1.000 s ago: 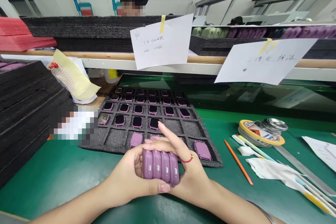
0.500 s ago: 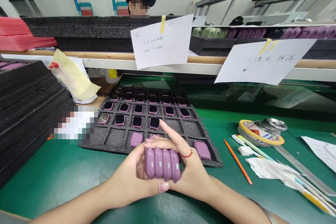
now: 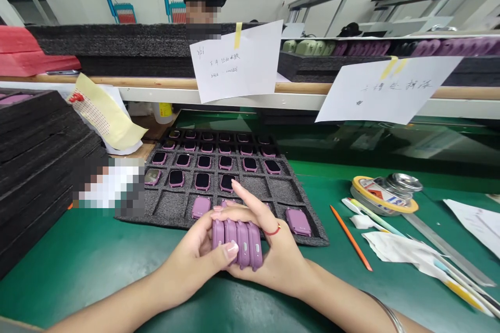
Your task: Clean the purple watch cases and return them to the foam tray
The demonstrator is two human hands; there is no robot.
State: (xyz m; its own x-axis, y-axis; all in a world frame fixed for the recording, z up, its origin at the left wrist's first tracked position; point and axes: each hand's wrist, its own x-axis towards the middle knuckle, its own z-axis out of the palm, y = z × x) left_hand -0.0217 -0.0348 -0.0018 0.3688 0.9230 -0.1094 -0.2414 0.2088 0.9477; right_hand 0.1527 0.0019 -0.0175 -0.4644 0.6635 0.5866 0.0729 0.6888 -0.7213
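Several purple watch cases stand side by side in a row between my two hands, just above the near edge of the tray. My left hand closes round their left end, its thumb lying across the front of the cases. Around the right end and behind curls my right hand, with one finger stretched toward the tray. Beyond them lies a dark foam tray with square pockets. Dark-faced watches fill its far rows, while purple cases lie face down in the near row, such as one at the right.
Foam trays are stacked at the left. On the right lie an orange stick, a tape roll, a steel ruler, brushes and a white cloth. A shelf with taped papers crosses behind; a person sits beyond.
My left thumb has moved up and left from below the cases onto their front faces. The cases remain between both hands, and the whole view has shifted slightly.
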